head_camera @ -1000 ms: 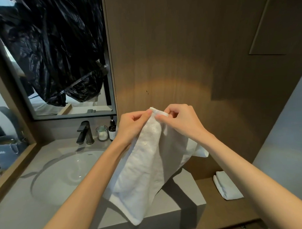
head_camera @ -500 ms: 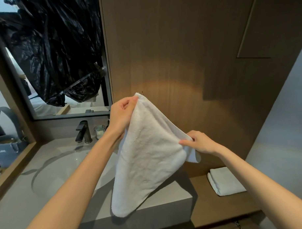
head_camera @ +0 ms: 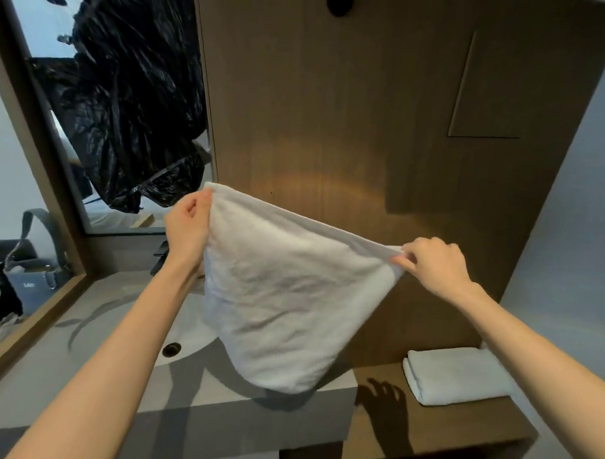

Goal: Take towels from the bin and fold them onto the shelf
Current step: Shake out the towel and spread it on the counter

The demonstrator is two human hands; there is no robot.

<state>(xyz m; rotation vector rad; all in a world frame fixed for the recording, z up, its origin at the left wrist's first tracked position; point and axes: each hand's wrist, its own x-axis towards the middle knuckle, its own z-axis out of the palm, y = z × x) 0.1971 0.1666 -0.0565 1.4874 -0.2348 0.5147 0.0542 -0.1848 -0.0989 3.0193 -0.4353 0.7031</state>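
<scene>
My left hand point(head_camera: 186, 230) and right hand point(head_camera: 432, 264) each pinch a top corner of the white towel point(head_camera: 286, 298). If either grip slackens, it could drop toward the sink point(head_camera: 181, 333) and skew my fold.

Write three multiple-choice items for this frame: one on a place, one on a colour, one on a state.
1. Where does the folded towel lie?
A. in the sink
B. on the wooden shelf
C. on the tap

2. What colour is the plastic bag at the mirror?
A. black
B. white
C. blue

3. How is the held towel kept up?
A. bunched in one hand
B. laid on the counter
C. stretched between the left hand and the right hand

Answers: B, it rests on the shelf at the lower right; A, the bag is glossy black; C, each hand pinches a top corner.
</scene>
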